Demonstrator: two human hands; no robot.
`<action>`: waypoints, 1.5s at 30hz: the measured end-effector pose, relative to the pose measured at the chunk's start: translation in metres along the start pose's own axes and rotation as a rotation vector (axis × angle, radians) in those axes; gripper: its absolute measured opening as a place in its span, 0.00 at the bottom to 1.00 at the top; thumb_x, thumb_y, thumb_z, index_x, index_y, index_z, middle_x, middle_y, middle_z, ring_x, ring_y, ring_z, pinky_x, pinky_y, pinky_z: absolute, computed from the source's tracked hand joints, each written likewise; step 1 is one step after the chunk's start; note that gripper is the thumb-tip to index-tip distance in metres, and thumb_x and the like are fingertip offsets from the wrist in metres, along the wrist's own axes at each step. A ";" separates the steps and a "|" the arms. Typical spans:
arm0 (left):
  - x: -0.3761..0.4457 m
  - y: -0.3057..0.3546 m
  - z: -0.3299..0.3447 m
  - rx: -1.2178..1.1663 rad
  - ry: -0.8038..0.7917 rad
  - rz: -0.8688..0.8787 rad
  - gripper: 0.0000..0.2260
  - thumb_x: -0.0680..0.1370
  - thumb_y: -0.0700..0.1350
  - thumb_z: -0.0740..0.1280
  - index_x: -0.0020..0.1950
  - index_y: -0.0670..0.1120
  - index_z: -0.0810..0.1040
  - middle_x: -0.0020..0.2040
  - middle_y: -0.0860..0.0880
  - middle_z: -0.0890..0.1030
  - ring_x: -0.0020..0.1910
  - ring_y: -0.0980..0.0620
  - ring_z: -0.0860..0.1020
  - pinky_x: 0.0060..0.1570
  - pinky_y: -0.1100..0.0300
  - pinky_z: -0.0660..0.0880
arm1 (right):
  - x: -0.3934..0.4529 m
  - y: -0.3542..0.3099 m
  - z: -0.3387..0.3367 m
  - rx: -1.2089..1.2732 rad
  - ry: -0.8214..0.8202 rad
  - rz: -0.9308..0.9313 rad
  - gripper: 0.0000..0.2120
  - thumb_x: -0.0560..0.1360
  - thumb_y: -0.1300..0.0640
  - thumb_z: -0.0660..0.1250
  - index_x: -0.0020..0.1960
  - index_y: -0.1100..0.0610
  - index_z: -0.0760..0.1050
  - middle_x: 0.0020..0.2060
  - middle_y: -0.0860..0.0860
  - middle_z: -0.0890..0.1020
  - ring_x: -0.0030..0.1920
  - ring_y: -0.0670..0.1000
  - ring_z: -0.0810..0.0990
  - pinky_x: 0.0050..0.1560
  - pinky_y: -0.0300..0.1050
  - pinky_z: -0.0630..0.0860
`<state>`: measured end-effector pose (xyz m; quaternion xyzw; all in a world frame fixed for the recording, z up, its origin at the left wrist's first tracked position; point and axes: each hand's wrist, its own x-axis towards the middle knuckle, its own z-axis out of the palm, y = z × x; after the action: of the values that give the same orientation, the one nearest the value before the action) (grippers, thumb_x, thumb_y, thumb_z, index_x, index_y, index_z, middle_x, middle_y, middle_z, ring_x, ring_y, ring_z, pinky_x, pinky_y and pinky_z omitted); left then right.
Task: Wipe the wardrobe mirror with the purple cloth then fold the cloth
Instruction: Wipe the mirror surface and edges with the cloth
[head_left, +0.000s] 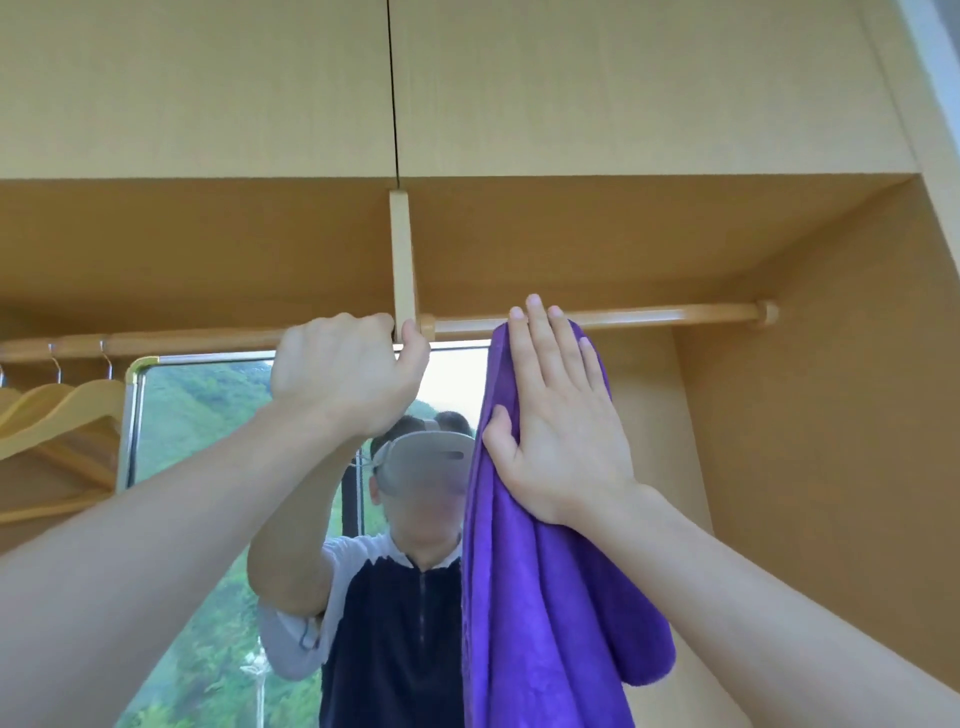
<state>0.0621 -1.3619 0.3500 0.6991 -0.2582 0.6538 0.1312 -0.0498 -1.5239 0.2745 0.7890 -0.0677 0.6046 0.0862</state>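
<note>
Wiping in progress | right hand flat, fingers spread, pressing purple cloth on mirror top right | left hand closed around rail | done: extent unclear | left: likely lower glass, folding

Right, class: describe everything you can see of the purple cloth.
The cloth is deep purple, soft and fleecy like microfibre. It hangs in loose vertical folds from just below the rail, running out of the picture at the bottom. The right hand presses flat, fingers spread, on its upper part, at the mirror's right edge.
</note>
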 end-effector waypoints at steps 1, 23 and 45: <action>0.000 0.001 -0.001 0.007 -0.003 -0.007 0.28 0.72 0.60 0.37 0.35 0.50 0.72 0.27 0.49 0.70 0.28 0.44 0.69 0.28 0.57 0.58 | -0.004 -0.003 0.003 0.011 0.013 0.018 0.40 0.76 0.45 0.49 0.85 0.57 0.42 0.84 0.52 0.42 0.83 0.51 0.39 0.83 0.54 0.43; 0.000 0.003 -0.001 0.043 0.000 -0.048 0.30 0.72 0.61 0.39 0.39 0.48 0.76 0.29 0.48 0.72 0.32 0.41 0.72 0.30 0.55 0.59 | -0.038 0.010 0.005 -0.089 -0.065 -0.140 0.42 0.76 0.45 0.51 0.84 0.59 0.42 0.84 0.53 0.43 0.84 0.57 0.42 0.82 0.59 0.47; -0.001 0.004 0.000 0.043 0.004 -0.038 0.29 0.73 0.59 0.39 0.38 0.48 0.77 0.28 0.48 0.73 0.28 0.47 0.68 0.29 0.57 0.57 | -0.018 0.014 -0.002 -0.026 -0.054 -0.132 0.42 0.75 0.46 0.52 0.84 0.60 0.43 0.84 0.55 0.42 0.83 0.54 0.38 0.82 0.59 0.47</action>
<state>0.0597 -1.3648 0.3482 0.7052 -0.2301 0.6581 0.1290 -0.0593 -1.5376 0.2582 0.8064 -0.0257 0.5753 0.1345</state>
